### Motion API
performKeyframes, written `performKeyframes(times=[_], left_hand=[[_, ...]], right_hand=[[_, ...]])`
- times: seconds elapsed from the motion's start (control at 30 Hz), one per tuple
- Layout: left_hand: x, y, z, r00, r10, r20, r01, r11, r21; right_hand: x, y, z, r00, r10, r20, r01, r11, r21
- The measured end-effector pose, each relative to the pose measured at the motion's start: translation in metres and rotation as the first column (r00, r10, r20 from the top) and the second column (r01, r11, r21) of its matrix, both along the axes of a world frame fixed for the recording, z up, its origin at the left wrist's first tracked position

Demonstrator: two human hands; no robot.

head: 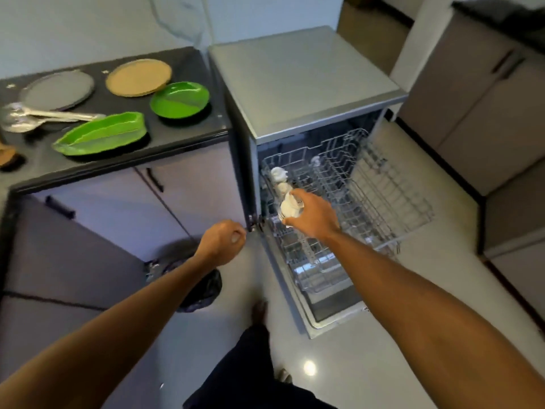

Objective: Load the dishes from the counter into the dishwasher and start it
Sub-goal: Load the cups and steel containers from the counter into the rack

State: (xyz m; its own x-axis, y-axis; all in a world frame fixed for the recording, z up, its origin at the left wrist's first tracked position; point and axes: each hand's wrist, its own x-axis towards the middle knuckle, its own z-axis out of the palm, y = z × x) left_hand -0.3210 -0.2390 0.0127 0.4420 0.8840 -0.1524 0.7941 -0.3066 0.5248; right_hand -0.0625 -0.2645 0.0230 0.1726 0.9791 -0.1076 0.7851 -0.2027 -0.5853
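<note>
Grasping white cup (290,206) with right hand (315,215) over rack (383,184), two cups (278,174) just beyond. Clenching left hand (222,240), empty, by door hinge (255,221); bin bag (203,287) beneath; green dishes (100,135) up-left on counter (177,137).

Green plates (180,98); white cup (290,206)

Both forearms (118,314) are bare along their whole visible length, from the left hand (224,240) and the right hand (312,215) back to the lower corners of the view. Low in the middle a plain dark garment (253,364), navy or black, covers the legs; shorts or trousers, I cannot tell. A bare foot (259,311) shows just beyond its upper edge.
</note>
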Motion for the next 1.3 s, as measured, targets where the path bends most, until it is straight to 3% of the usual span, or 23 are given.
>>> performKeyframes(times=[0.2,0.5,0.73,1.0,1.3], left_hand=[[0.089,0.083,-0.042,0.991,-0.130,0.041,0.132,0.990,-0.056],[0.155,0.200,-0.090,0.997,-0.033,-0.067,0.019,0.978,-0.208],[0.193,0.258,-0.131,0.992,0.121,0.027,-0.117,0.987,-0.110],[0.218,0.276,-0.189,0.961,0.240,0.136,-0.257,0.958,0.130],[0.232,0.276,-0.214,0.907,0.328,0.264,-0.367,0.923,0.113]], right_hand=[[0.077,0.022,-0.038,0.983,-0.179,0.031,0.181,0.979,-0.093],[0.129,0.117,-0.071,0.964,-0.266,0.012,0.263,0.945,-0.192],[0.139,0.215,-0.116,0.956,-0.288,-0.050,0.273,0.941,-0.199],[0.141,0.303,-0.179,0.973,-0.231,-0.023,0.223,0.958,-0.183],[0.139,0.343,-0.231,0.973,-0.229,0.018,0.226,0.944,-0.239]])
